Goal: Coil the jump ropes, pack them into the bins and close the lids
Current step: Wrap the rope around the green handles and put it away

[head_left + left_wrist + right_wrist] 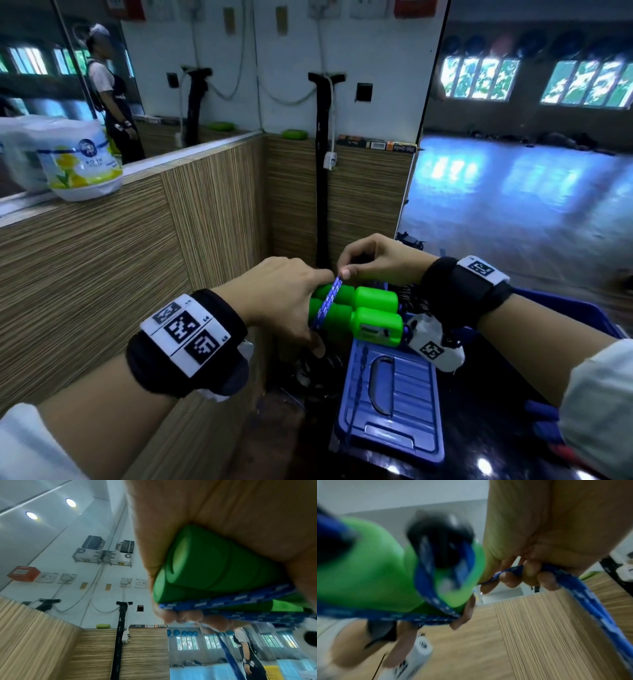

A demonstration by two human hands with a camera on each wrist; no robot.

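Two bright green cylindrical plastic jump-rope handles (356,313) are held side by side, roughly level, above the near left corner of a blue plastic bin lid (394,404) with a moulded recessed grip. The handles are gripped at their narrower ends by the left hand (287,301), whose fingers and thumb are curled round both of them; in the left wrist view the fingertips (188,616) are seen pressed under the pair. A blue patterned woven rope (329,301) is wound across the handles just beside the left hand's knuckles. The rope is pinched above the handles by the right hand (376,260), thumb against curled fingers; in the right wrist view, which is blurred, the cord is seen passing under the bent fingertips (546,580) and running down to the right. A further length of rope hangs down over the left edge of the lid. The lid lies flat on a blue bin (582,315) on a dark surface. A wood-grain panelled wall (102,274) stands to the left, with a white printed plastic pack (78,161) on its ledge.
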